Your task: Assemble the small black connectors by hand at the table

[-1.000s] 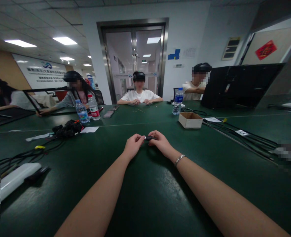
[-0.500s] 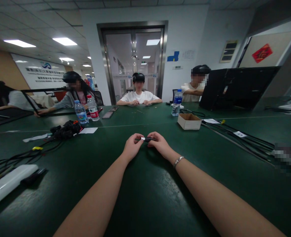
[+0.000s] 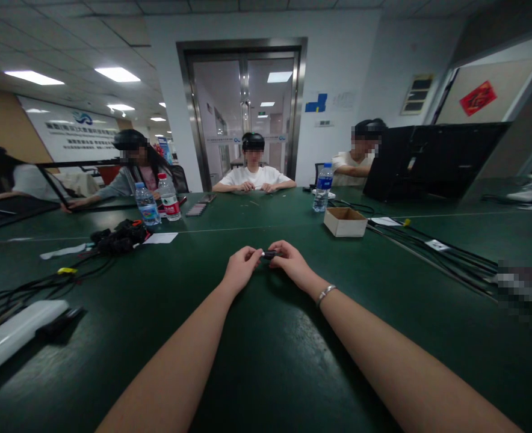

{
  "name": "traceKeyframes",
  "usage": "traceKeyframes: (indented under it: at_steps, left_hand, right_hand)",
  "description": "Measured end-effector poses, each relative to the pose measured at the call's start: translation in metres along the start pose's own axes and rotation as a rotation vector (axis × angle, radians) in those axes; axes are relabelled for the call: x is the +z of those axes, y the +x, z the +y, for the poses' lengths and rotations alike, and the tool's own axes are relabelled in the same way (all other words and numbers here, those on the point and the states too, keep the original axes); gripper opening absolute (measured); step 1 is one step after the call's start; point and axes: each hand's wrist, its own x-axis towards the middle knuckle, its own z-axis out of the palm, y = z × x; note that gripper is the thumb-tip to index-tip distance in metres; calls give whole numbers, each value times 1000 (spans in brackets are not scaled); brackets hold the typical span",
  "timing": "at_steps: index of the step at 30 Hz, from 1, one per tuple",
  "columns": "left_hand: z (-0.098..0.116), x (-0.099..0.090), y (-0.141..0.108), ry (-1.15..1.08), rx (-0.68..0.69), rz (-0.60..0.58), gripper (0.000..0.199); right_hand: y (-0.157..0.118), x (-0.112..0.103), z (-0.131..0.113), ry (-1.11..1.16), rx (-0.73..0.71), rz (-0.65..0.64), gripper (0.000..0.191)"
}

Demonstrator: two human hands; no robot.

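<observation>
Just above the green table, my two hands meet around a small black object with a silvery end. It is short and lies crosswise between my fingers; its exact kind is too small to make out. My left hand pinches the silvery end between thumb and fingertips. On the black end, my right hand is closed, thumb below and index finger above. My fingers cover part of both ends.
Beyond my hands to the right stand an open white box and a water bottle. Black cables run along the right. At left are tangled black gear, two bottles and a white device. Several people sit around the table.
My left fingertips now cover more of the silvery end, so less of it shows. My right hand has barely moved.
</observation>
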Motion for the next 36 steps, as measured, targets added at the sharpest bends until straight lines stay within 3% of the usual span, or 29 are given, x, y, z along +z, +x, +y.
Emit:
traceKeyframes:
  at_steps: [8,13,17,36]
  left_hand:
    - [-6,-2,2,-28,67,17,33]
    - [-9,-3,4,4,94,31,25]
    - [-6,-3,3,9,75,19,18]
    - [-2,0,1,-2,11,15,33]
  right_hand:
    - [1,0,2,31,13,-1,27]
    - [0,0,1,35,22,0,27]
    - [0,0,0,43,28,-5,27]
    - [1,-1,2,40,20,-1,28]
